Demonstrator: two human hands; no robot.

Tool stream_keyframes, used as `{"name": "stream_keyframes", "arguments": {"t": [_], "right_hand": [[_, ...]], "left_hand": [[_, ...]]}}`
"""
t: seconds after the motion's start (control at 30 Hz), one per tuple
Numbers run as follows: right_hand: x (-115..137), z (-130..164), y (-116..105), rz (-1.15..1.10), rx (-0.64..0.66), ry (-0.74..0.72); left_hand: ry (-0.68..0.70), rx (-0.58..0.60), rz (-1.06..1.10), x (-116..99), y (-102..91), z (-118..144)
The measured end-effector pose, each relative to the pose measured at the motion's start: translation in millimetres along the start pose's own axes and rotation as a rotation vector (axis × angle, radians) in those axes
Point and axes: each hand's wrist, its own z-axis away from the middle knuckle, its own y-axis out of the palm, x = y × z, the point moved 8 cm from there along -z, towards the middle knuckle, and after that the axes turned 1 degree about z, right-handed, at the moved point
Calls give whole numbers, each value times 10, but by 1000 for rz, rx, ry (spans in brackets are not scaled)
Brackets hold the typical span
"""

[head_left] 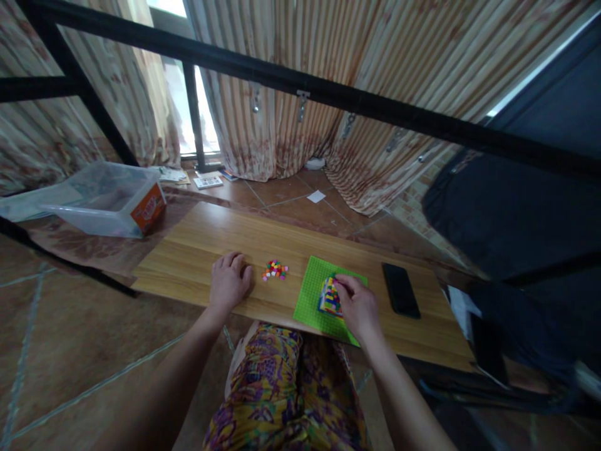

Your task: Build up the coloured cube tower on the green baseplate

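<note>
A green studded baseplate point(310, 294) lies on the wooden board, and a small multicoloured block of toy bricks point(330, 297) stands on it. My right hand point(360, 305) is over the block's right side, thumb and forefinger pinched together at its upper edge. Whatever is between those fingertips is too small to make out. On the board to the left, my left hand point(229, 279) rests palm down with its fingers loosely spread and nothing in them. Beside it lies a little pile of loose coloured bricks point(275, 270), between the hand and the baseplate.
A black phone point(400, 290) lies right of the baseplate on the wooden board point(188, 250). At far left stands a clear plastic bin point(107, 200) with an orange label. A black metal rail point(328, 94) crosses above, before striped curtains point(291, 37).
</note>
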Motion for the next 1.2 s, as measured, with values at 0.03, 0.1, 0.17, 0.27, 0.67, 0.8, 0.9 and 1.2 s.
{"name": "stream_keyframes", "arguments": {"t": [0.03, 0.1, 0.17, 0.27, 0.67, 0.8, 0.9, 1.2], "right_hand": [[-18, -23, -5, 20, -3, 10], [-18, -64, 6, 60, 4, 5], [5, -95, 31, 91, 17, -21], [41, -123, 72, 136, 33, -75], [55, -137, 114, 212, -19, -125], [18, -136, 100, 183, -37, -110], [-4, -120, 71, 153, -42, -106], [2, -167, -97, 191, -166, -110]], "left_hand": [[-1, 0, 2, -1, -2, -1], [-3, 2, -1, -2, -3, -2], [-6, 7, -8, -3, -2, -4], [-9, 11, -11, -7, -4, -5], [-2, -2, -17, -20, -11, -5], [-1, 10, -10, -26, -13, -2], [-10, 14, -6, -16, -6, -1], [-7, 15, -10, -14, -1, -1]]}}
